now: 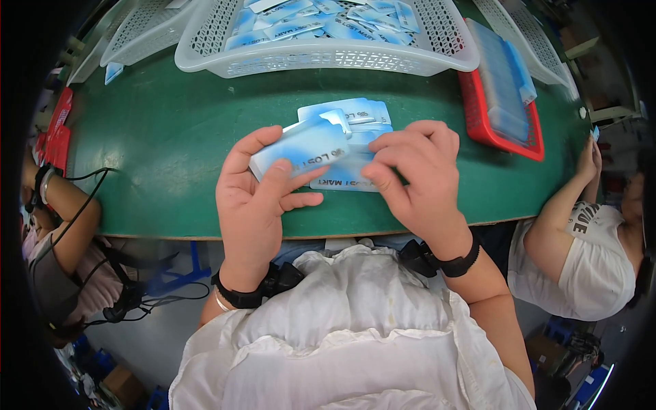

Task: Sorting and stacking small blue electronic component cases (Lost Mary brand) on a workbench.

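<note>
The left hand is clamping a smooth, glossy blue-and-white packet, flat and rectangular, between thumb and fingers above the green tabletop. The right hand is hovering with curled fingers, thumb and index tips slightly apart, by the right side of a loose, overlapping packet pile, though whether it is touching cannot be told. Beyond, a white perforated plastic basket is holding more shiny packets, while a red plastic basket is standing to the right.
</note>
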Available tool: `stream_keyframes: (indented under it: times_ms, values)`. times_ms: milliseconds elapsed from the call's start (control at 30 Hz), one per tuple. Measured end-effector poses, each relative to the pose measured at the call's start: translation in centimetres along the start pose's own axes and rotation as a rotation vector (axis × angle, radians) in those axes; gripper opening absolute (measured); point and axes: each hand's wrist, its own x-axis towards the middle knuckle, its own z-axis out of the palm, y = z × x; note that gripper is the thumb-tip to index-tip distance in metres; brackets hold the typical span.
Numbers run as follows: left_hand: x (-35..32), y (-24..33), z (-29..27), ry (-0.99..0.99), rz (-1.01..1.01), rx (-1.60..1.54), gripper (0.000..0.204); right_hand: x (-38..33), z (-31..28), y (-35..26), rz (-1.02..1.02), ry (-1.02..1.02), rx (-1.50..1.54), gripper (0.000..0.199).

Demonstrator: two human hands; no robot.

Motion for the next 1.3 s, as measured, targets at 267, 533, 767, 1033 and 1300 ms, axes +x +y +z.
stream_keyframes:
  times_ms: [267, 533, 767, 1033, 1300]
  values:
    - [0.3, -0.5, 0.8, -0.113, -0.06, 0.197, 0.033, 0.2, -0.3, -0.6, 0.607, -0.047, 0.626, 0.023]
    - [0.4, -0.3, 0.5, -0.118, -0.105, 0.055, 0.03, -0.1, -0.4, 0.5, 0.689, 0.025, 0.906, 0.021]
    - [0.3, -0.1, 0.4, -0.115, -0.113, 0.101, 0.03, -0.2, -0.4, 0.5, 0.742, -0.019, 1.005, 0.018]
    - [0.3, -0.1, 0.5, -0.107, -0.133, 0.112, 0.03, -0.1, -0.4, 0.3, 0.803, -0.006, 1.017, 0.016]
    - [0.3, -0.4, 1.0, -0.09, -0.125, 0.121, 0.033, -0.3, -0.3, 0.5, 0.659, 0.035, 0.935, 0.017]
